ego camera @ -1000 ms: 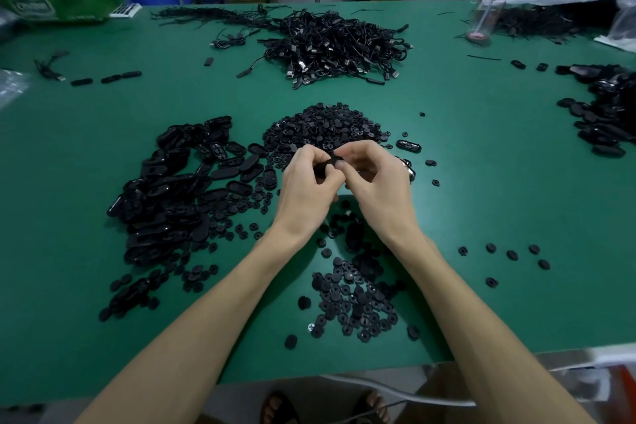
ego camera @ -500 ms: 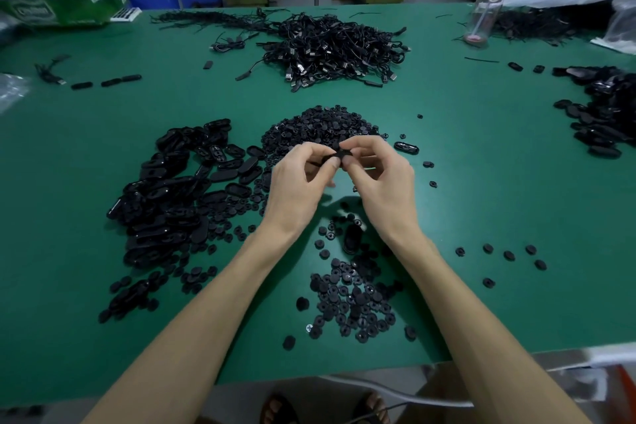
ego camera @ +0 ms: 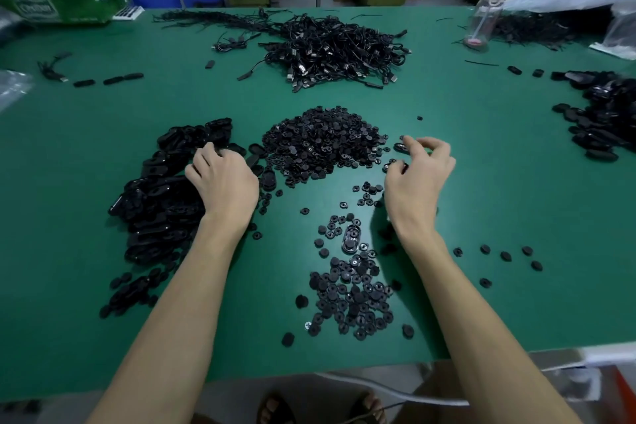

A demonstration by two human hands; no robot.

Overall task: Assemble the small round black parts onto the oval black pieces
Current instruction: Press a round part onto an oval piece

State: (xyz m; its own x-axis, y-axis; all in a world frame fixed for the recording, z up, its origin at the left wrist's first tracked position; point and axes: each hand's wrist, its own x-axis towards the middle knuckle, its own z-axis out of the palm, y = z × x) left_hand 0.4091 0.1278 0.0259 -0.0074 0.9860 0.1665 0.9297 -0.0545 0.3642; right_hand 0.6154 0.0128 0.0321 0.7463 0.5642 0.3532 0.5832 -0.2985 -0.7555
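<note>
head view: both hands are down on the green bench [ego camera: 481, 203], well apart.
left hand [ego camera: 223, 179]: fingers curled down into the oval pieces [ego camera: 155, 210] heaped toward the left edge. Can't tell if it's got one.
right hand [ego camera: 420, 172]: fingers loosely bent just right of the round parts [ego camera: 323, 144] heaped mid-bench. Whether it's pinching anything, no idea tbh.
near edge: smaller scatter [ego camera: 351, 293] of round bits, with one glossy oval [ego camera: 351, 239] among them.
progress: nothing's being joined right now. Both heaps are big, so I'd guess loads left.
</note>
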